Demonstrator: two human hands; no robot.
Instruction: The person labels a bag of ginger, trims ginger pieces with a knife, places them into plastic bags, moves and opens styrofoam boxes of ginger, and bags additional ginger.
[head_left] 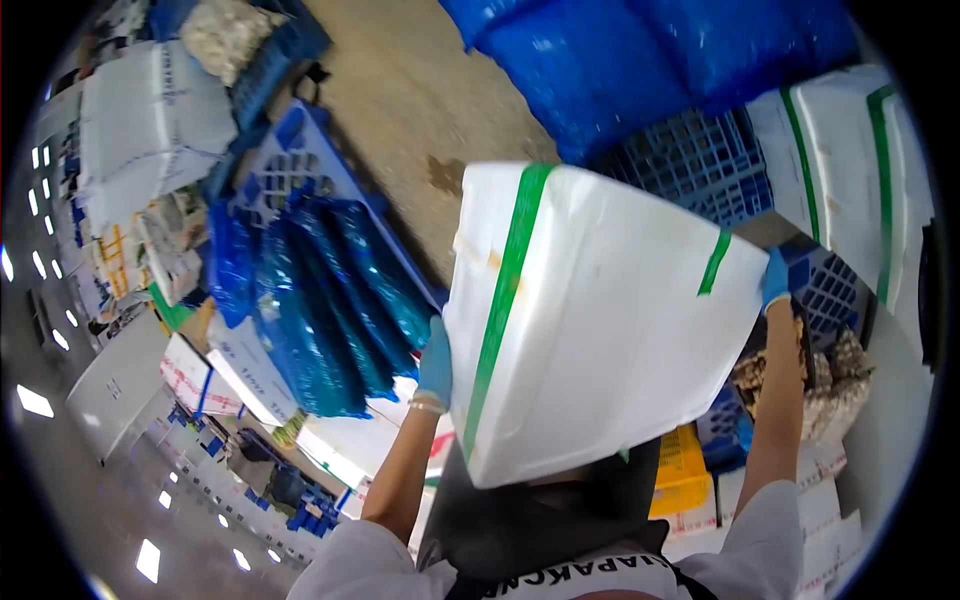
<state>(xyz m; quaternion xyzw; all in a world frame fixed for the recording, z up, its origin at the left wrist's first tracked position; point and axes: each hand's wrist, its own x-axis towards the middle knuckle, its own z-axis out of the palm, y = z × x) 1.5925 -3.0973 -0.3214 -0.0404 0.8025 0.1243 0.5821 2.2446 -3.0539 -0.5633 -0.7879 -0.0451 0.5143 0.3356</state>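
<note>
A large white foam box (600, 320) with green tape strips is held tilted in front of my body. My left hand (435, 368), in a light blue glove, grips the box's left side. On the right, my right hand (775, 278), gloved in the same blue, clasps the box's far right corner. The fingers of both hands are partly hidden by the box. Just left of my left hand lie several shiny blue plastic bags (330, 300) of long shape, resting against a blue plastic crate (300, 160).
Blue plastic-wrapped bundles (650, 50) sit ahead on a dark blue crate (690, 165). More white boxes with green tape (845, 170) stand at the right. A yellow crate (683, 470) is low beside my legs. Concrete floor (420, 90) shows ahead.
</note>
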